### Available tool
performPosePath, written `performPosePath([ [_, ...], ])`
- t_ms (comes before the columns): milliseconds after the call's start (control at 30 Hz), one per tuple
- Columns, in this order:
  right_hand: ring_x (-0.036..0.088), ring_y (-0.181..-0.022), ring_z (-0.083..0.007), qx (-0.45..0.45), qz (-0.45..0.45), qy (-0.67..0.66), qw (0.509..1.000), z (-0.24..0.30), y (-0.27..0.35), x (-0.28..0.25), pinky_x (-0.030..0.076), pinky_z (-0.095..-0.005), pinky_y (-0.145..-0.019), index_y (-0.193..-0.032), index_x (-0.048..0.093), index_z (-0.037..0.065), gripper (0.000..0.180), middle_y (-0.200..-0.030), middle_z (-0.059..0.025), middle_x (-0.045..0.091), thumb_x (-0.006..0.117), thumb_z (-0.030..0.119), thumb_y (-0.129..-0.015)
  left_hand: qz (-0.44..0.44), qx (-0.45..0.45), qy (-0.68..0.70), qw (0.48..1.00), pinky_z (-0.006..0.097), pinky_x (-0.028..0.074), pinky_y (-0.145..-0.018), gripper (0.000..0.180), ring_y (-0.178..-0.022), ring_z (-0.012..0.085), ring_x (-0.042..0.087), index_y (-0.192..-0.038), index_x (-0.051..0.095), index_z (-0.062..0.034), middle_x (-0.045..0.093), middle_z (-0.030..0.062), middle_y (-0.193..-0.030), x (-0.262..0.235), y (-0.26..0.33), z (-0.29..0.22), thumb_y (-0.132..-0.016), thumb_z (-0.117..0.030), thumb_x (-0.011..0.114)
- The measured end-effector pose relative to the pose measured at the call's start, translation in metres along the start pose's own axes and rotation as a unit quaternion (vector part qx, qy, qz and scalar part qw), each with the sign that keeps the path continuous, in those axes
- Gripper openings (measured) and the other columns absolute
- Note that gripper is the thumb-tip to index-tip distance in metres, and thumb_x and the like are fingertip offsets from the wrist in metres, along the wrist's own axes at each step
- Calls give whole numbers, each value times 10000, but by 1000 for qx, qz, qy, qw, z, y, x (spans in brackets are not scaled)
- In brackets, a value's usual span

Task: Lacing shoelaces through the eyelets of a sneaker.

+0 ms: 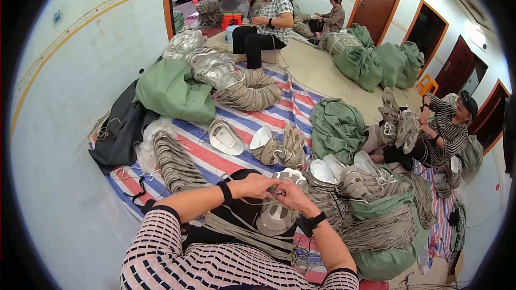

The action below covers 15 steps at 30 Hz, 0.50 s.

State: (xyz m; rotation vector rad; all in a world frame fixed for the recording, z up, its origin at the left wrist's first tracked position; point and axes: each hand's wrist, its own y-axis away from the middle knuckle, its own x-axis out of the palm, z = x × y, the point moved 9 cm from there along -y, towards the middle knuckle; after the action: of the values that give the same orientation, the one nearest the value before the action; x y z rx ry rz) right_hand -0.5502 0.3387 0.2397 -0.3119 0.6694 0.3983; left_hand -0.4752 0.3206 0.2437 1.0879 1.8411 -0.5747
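Note:
A grey-beige shoe upper with pale patches and a white inside rests on my lap. Over it my left hand and my right hand meet, fingers pinched close together. A thin pale lace runs out from under my left hand; both hands seem closed on it, though the fingertips partly cover it. A bundle of long beige laces lies across my thighs. Just right of my hands, several shoe uppers with white insides are heaped together.
A striped sheet covers the floor. Left lies a curved stack of uppers; ahead, a loose white-lined upper. Green sacks stand around, and laces cover one at right. A co-worker sits right, others farther back.

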Motion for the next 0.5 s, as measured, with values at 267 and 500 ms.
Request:
performPosePath([
  [267,550,-783,-292,7,-4,71,997,11,0,-2,440,-350,-687,-853,621,48,179,-783,-123,535,638,76,-677,-62,144,15,988,456,425,-574,271,-738,375,562,-951,470,-87,574,148,-790,-13,10,-12,-793,-260,606],
  [500,552,-743,-252,37,39,-23,998,4,1,-1,439,-320,-654,-857,624,44,152,-762,-110,526,625,59,-706,-74,105,3,992,443,431,-574,303,-738,349,578,-954,467,-88,575,127,-789,-10,16,-7,-779,-280,624],
])
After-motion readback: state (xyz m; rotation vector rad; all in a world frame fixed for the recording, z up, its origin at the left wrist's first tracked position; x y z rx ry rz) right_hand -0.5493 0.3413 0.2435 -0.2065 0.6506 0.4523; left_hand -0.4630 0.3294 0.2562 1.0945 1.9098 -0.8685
